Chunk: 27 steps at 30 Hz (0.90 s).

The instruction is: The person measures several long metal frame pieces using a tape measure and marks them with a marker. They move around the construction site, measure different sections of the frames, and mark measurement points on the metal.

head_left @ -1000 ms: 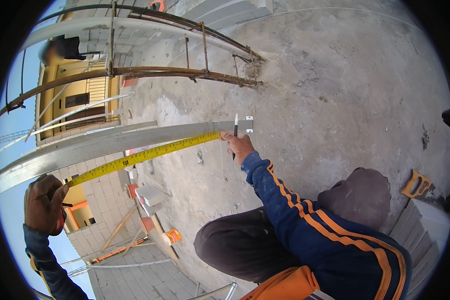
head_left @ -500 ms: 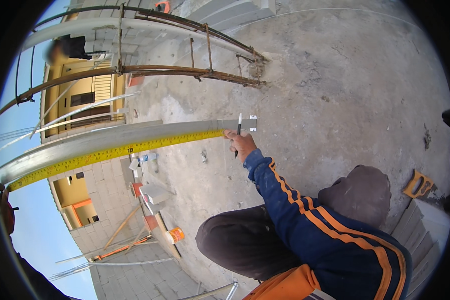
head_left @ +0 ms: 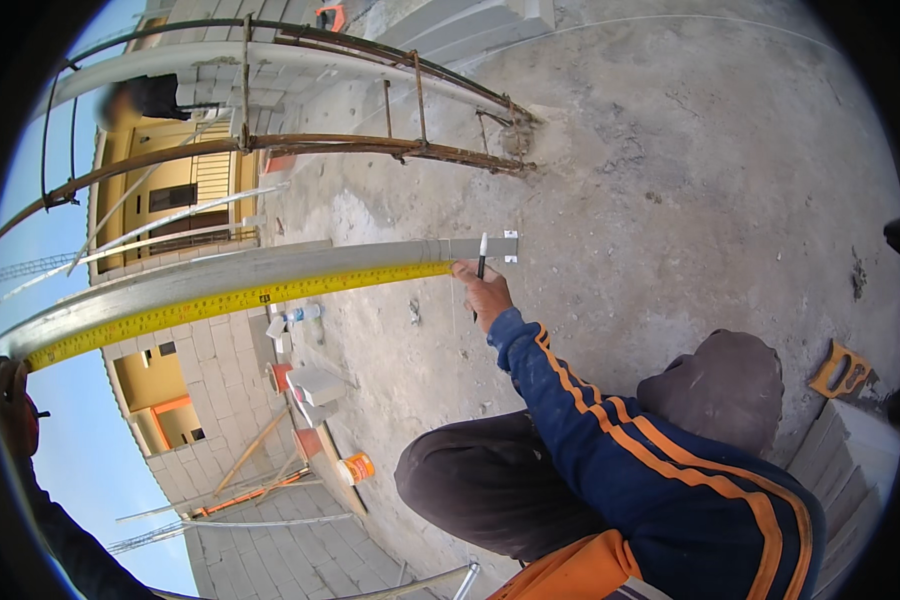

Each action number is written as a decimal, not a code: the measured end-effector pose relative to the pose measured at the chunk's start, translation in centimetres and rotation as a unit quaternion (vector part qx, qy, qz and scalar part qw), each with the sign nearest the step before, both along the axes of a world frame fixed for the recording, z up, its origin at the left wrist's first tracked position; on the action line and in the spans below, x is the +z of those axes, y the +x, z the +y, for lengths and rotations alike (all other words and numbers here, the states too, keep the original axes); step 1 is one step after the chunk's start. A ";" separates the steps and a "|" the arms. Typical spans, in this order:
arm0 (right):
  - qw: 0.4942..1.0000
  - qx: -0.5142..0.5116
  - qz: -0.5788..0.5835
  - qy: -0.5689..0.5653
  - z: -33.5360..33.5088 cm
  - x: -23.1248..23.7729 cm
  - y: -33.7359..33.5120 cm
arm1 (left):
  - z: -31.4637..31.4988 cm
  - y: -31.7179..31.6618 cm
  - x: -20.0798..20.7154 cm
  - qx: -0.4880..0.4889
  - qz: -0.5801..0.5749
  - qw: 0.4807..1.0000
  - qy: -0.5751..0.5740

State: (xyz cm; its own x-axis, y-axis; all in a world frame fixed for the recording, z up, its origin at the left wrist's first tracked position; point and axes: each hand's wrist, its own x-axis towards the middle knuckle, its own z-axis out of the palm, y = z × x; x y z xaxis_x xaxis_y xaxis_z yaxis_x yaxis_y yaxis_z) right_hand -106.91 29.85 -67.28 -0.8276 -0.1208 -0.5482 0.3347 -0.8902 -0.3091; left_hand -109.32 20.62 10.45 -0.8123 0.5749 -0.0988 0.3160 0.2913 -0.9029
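A yellow tape measure blade (head_left: 260,298) runs stretched along a grey metal profile (head_left: 270,258), close beside its edge. At the far left, my left hand (head_left: 12,400) is closed on the tape measure's dark and red case, partly lost in the rim's shadow. My right hand (head_left: 486,295) pinches the blade's other end against the profile. Between its fingers it also grips a black marker pen (head_left: 481,268) with a white tip, pointing up. Just past that hand, the profile's end has small white tabs (head_left: 511,245).
Rusty rebar cages (head_left: 410,147) rise from the concrete floor (head_left: 670,200) on the far side. A yellow-handled saw (head_left: 838,370) lies by grey blocks (head_left: 850,450) at right. An orange bucket (head_left: 355,468) stands at lower left. Another person (head_left: 150,97) is at upper left.
My left hand has come slightly up and further into view with the tape case. The right hand stays at the blade's end; the view has shifted a little.
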 end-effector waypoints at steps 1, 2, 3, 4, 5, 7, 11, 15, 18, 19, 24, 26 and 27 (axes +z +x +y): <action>1.000 0.000 0.002 0.001 0.0 0.0 0.0 | 0.0 0.1 0.1 0.031 0.011 0.999 0.010; 1.000 0.003 0.003 0.001 0.0 0.0 0.0 | 0.2 0.1 0.1 0.048 0.016 0.999 0.013; 1.000 0.003 0.004 -0.002 0.0 0.0 0.0 | 0.3 0.2 0.1 0.064 0.021 0.998 0.016; 1.000 0.004 0.005 -0.004 0.0 0.0 0.0 | 0.5 0.3 0.1 0.066 0.021 0.998 0.010; 1.000 0.007 0.004 -0.001 0.1 -0.1 -0.1 | 0.7 0.3 0.1 0.068 0.021 0.997 0.005; 1.000 0.020 -0.016 0.010 0.2 -0.1 -0.2 | 1.0 0.3 0.1 0.072 0.021 0.997 -0.006; 1.000 -0.016 -0.005 -0.026 0.4 0.0 -0.3 | 1.3 0.1 0.1 0.083 -0.016 0.996 0.025; 0.999 -0.014 -0.008 -0.043 0.4 -0.1 -0.3 | 1.1 0.0 -0.2 0.062 -0.003 0.998 0.022; 0.997 -0.029 -0.010 -0.073 0.2 -0.4 -0.4 | 0.7 0.0 -0.4 0.062 0.013 0.998 0.031; 0.996 -0.037 -0.010 -0.086 0.1 -0.5 -0.4 | 0.7 0.0 -0.4 0.075 0.016 0.996 0.036; 0.997 -0.036 -0.005 -0.071 0.2 -0.7 -0.6 | 0.2 -0.3 -0.2 0.073 -0.002 0.995 0.061; 0.997 -0.032 -0.003 -0.064 0.3 -0.6 -0.6 | 0.1 -0.4 -0.2 0.065 -0.013 0.995 0.071; 0.998 -0.031 -0.003 -0.062 0.4 -0.5 -0.6 | 0.1 -0.4 -0.3 0.052 -0.009 0.997 0.050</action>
State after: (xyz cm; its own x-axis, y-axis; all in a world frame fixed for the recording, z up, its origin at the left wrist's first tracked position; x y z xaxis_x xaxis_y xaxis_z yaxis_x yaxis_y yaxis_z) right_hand -107.51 30.24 -67.74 -0.8320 -0.1373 -0.5374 0.2801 -0.9403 -0.1934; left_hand -109.72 20.71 10.19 -0.8669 0.4948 -0.0601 0.2945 0.4113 -0.8626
